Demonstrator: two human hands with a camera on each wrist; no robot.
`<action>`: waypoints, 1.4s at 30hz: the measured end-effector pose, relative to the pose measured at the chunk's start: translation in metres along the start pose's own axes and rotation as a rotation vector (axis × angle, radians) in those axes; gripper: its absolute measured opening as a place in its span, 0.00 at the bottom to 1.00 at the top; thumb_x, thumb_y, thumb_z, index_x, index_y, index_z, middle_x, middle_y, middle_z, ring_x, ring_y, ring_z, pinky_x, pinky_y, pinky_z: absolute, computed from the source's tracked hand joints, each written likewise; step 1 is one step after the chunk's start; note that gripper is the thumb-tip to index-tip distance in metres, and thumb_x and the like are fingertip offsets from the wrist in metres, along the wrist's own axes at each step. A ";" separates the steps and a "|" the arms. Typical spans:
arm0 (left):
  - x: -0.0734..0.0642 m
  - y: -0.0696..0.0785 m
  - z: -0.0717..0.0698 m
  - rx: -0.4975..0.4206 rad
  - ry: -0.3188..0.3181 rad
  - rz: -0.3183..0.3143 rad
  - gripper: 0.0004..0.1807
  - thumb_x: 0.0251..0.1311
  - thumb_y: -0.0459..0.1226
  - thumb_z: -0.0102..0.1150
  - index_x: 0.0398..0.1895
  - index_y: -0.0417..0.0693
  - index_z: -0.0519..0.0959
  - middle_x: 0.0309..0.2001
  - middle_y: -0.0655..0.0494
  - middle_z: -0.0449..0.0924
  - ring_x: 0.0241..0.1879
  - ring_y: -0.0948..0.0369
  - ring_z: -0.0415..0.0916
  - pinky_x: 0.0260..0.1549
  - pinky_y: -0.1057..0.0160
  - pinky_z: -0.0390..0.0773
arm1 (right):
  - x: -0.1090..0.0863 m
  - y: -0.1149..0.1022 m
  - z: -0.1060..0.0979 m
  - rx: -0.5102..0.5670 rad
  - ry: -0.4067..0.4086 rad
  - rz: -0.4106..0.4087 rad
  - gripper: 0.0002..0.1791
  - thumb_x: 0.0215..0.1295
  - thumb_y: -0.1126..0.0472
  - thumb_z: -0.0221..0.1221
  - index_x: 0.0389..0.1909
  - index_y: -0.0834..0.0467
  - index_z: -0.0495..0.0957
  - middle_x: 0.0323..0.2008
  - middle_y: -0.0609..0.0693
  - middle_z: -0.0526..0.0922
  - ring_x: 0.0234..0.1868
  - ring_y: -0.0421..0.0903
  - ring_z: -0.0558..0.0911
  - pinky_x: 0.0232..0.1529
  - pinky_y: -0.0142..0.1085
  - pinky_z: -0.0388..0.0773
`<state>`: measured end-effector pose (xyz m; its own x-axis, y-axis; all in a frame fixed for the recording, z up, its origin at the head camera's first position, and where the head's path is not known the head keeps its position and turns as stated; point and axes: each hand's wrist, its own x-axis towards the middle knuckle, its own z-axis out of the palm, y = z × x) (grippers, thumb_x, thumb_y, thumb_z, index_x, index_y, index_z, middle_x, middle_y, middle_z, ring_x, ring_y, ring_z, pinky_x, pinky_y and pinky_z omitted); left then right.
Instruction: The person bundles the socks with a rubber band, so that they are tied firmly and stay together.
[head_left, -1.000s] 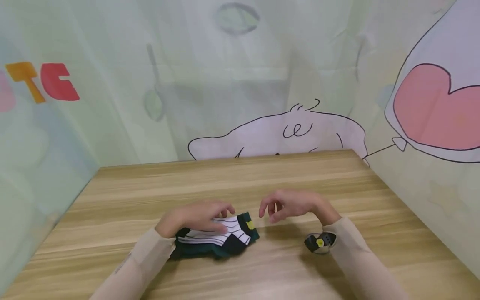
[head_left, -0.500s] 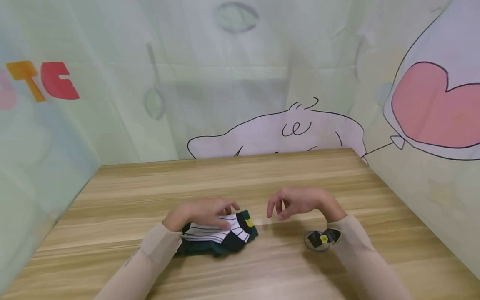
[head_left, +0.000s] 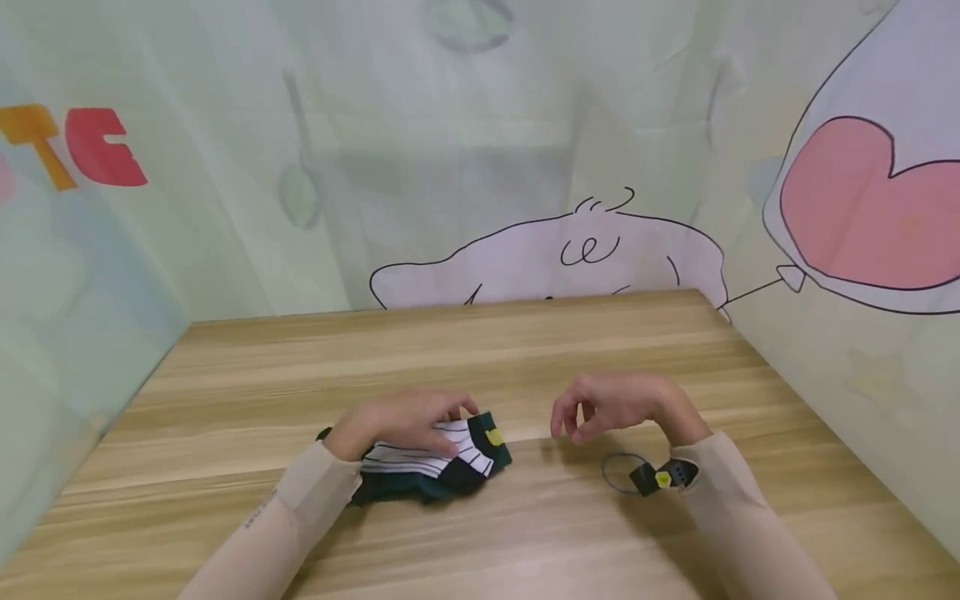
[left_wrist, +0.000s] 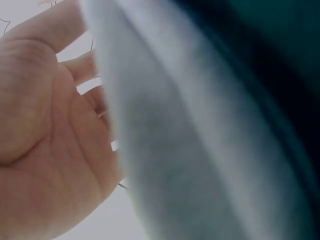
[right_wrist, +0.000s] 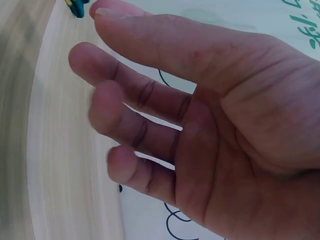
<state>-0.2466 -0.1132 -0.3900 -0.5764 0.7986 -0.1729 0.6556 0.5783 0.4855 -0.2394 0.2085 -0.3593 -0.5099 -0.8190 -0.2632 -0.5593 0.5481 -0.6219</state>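
A stack of socks (head_left: pixel 468 477), white with thin dark stripes, black patches and dark green fabric beneath, lies on the wooden table (head_left: pixel 315 358). A small yellow patch marks its right end. My left hand (head_left: pixel 408 421) lies over the striped top with relaxed fingers, thumb toward the near side. In the left wrist view, blurred pale and green fabric (left_wrist: pixel 165 120) hides the fingertips of that hand. To the right of the socks, my right hand (head_left: pixel 618 406) hovers low over the table, fingers loosely bent, nothing between them. The right wrist view shows its palm and bent fingers.
Beneath the right sleeve hangs a small black device (head_left: pixel 652 478) with a yellow spot and a thin cord loop. A printed curtain (head_left: pixel 480 125) stands behind the far table edge and along both sides, with a cartoon balloon at the right.
My right hand has drifted right, away from the socks, its fingers staying loosely bent. The left hand remains over the socks with hardly any shift.
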 end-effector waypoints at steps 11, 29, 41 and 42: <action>0.004 0.001 0.006 0.025 0.020 -0.003 0.35 0.56 0.36 0.71 0.66 0.43 0.67 0.53 0.41 0.79 0.55 0.49 0.76 0.56 0.49 0.73 | -0.015 0.005 0.007 0.064 -0.005 0.015 0.09 0.62 0.70 0.65 0.42 0.58 0.85 0.38 0.48 0.85 0.39 0.40 0.81 0.43 0.35 0.78; 0.004 -0.002 0.008 -0.060 0.012 -0.025 0.33 0.58 0.36 0.70 0.65 0.44 0.68 0.49 0.51 0.77 0.49 0.56 0.75 0.52 0.52 0.73 | -0.033 0.049 0.017 0.259 -0.027 0.001 0.09 0.60 0.68 0.67 0.42 0.62 0.84 0.40 0.55 0.86 0.36 0.41 0.80 0.39 0.30 0.77; 0.005 -0.001 0.008 0.005 0.012 -0.027 0.32 0.58 0.39 0.70 0.63 0.36 0.71 0.51 0.51 0.77 0.49 0.58 0.72 0.53 0.53 0.73 | -0.036 0.064 0.021 0.339 -0.030 0.022 0.10 0.58 0.69 0.69 0.41 0.65 0.83 0.30 0.45 0.79 0.33 0.38 0.75 0.36 0.27 0.72; 0.005 -0.002 0.009 0.001 0.009 -0.030 0.32 0.58 0.39 0.70 0.62 0.36 0.71 0.51 0.52 0.77 0.49 0.58 0.72 0.53 0.53 0.73 | -0.036 0.065 0.022 0.345 -0.031 0.032 0.10 0.58 0.69 0.69 0.40 0.65 0.83 0.30 0.45 0.79 0.33 0.38 0.75 0.36 0.27 0.71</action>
<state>-0.2462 -0.1088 -0.3988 -0.6002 0.7795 -0.1793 0.6386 0.6019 0.4795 -0.2434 0.2696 -0.4064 -0.5007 -0.8099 -0.3054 -0.2870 0.4882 -0.8242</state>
